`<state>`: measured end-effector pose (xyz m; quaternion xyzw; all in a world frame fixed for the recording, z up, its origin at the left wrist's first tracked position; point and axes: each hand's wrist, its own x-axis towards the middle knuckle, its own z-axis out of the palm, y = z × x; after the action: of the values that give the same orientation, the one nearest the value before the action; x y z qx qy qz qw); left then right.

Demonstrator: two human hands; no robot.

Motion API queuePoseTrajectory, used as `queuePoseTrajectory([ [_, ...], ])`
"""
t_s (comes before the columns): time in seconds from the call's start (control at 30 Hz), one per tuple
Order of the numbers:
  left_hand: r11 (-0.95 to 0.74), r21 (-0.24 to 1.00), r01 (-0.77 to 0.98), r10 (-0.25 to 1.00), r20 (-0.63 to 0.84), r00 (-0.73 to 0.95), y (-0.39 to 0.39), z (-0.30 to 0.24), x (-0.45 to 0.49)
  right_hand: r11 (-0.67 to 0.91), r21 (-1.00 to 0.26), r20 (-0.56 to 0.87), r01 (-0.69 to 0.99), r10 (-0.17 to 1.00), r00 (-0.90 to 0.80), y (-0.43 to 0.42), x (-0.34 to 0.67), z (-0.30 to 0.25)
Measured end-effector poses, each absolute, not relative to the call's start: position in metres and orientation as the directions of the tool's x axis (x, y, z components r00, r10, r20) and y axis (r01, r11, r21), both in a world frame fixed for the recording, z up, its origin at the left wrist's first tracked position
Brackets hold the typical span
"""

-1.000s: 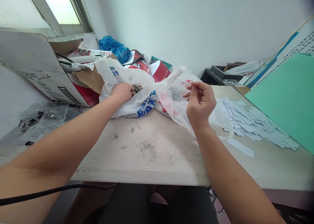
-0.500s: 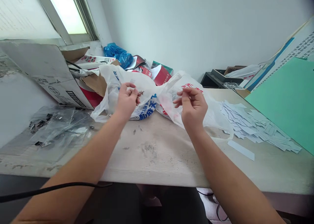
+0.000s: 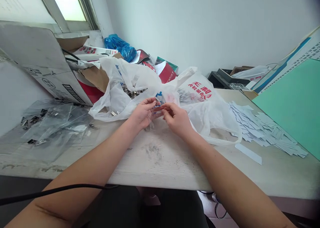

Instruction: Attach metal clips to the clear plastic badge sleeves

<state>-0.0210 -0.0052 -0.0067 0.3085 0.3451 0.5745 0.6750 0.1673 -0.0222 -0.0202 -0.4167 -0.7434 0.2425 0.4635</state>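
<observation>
My left hand (image 3: 143,112) and my right hand (image 3: 175,117) meet just above the wooden table (image 3: 155,154), fingers pinched together around a small item I cannot make out, close to a thin clear bag. Right behind them lies a white plastic bag with blue print (image 3: 125,91), open and holding small dark metal parts (image 3: 132,93). Beside it on the right sits a second white plastic bag with red print (image 3: 202,98).
Clear packets with small dark parts (image 3: 50,124) lie at the left. An open cardboard box (image 3: 47,65) stands behind them. A pile of white paper slips (image 3: 262,128) covers the right side beside a green board (image 3: 292,98). A black cable (image 3: 57,191) crosses my left arm.
My left hand came out of the blue-printed bag and moved toward me. My right hand dropped from above the red-printed bag. Both now meet low over the table.
</observation>
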Motion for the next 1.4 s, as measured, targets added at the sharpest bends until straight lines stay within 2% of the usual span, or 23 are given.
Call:
queuePoseTrajectory([
  [0.13, 0.128, 0.864, -0.487, 0.991, -0.088, 0.105, -0.009, -0.011, -0.014, 0.436, -0.805, 0.409, 0.403, 0.899, -0.155, -0.014, 0.168, -0.024],
  [0.3, 0.023, 0.934, -0.357, 0.997, 0.005, 0.077, -0.016, -0.015, -0.010, 0.455, -0.795, 0.411, 0.401, 0.890, -0.195, -0.015, 0.167, -0.023],
  [0.37, 0.006, 0.933, -0.359, 0.995, 0.030, 0.095, -0.018, -0.014, -0.012, 0.472, -0.802, 0.429, 0.367, 0.882, -0.196, -0.016, 0.167, -0.022],
  [0.53, -0.046, 0.904, -0.425, 0.985, 0.112, 0.131, -0.020, -0.011, -0.013, 0.434, -0.871, 0.427, 0.232, 0.901, -0.079, -0.013, 0.171, -0.021],
  [0.77, -0.114, 0.949, -0.293, 0.985, 0.147, 0.093, -0.019, -0.014, -0.009, 0.416, -0.905, 0.411, 0.089, 0.909, -0.070, -0.011, 0.170, -0.021],
  [0.93, -0.223, 0.952, -0.209, 0.971, 0.236, 0.043, -0.020, -0.012, -0.006, 0.402, -0.907, 0.398, 0.129, 0.916, -0.056, -0.016, 0.171, -0.014],
  [1.1, -0.276, 0.939, -0.203, 0.946, 0.303, 0.113, -0.022, -0.008, -0.006, 0.290, -0.945, 0.280, 0.151, 0.956, -0.085, -0.015, 0.178, -0.008],
  [1.17, -0.262, 0.950, -0.170, 0.943, 0.290, 0.164, -0.022, -0.007, -0.009, 0.325, -0.926, 0.308, 0.194, 0.944, -0.116, -0.014, 0.182, -0.006],
  [1.3, -0.264, 0.963, -0.057, 0.939, 0.270, 0.214, -0.021, -0.008, -0.013, 0.569, -0.766, 0.521, 0.299, 0.822, -0.228, -0.015, 0.191, 0.000],
  [1.4, -0.265, 0.964, -0.034, 0.943, 0.266, 0.198, -0.022, -0.009, -0.014, 0.634, -0.678, 0.549, 0.373, 0.774, -0.317, -0.015, 0.194, 0.003],
])
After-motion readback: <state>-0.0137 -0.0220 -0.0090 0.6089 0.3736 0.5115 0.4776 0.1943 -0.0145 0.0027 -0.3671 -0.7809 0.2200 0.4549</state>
